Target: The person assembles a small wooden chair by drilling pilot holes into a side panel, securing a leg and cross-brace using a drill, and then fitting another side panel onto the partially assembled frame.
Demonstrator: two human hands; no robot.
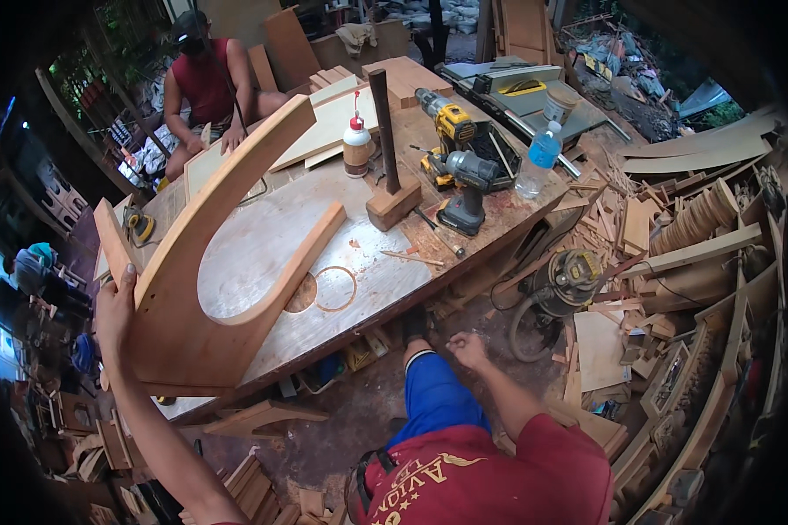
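Note:
My left hand (116,308) is wrapped round the edge of a large curved wooden frame (171,289), which stands on the workbench (394,289) at its left end. The frame has one long arm sweeping up and a shorter arm to the right. My right hand (469,349) hangs past the bench's near edge, over the floor, its fingers curled; whether anything small is in them is hidden. On the bench stand a wooden mallet (396,198), head down, a glue bottle (356,149) with a red tip, and two cordless drills, one yellow (447,115), one grey and black (466,188).
A pencil (411,257) and a clear bottle of blue liquid (545,150) are on the bench. Across it sits a co-worker (208,87), hands on a board. A shop vacuum (573,282) stands right; wood offcuts (604,350) litter the floor. A sander (138,225) lies far left.

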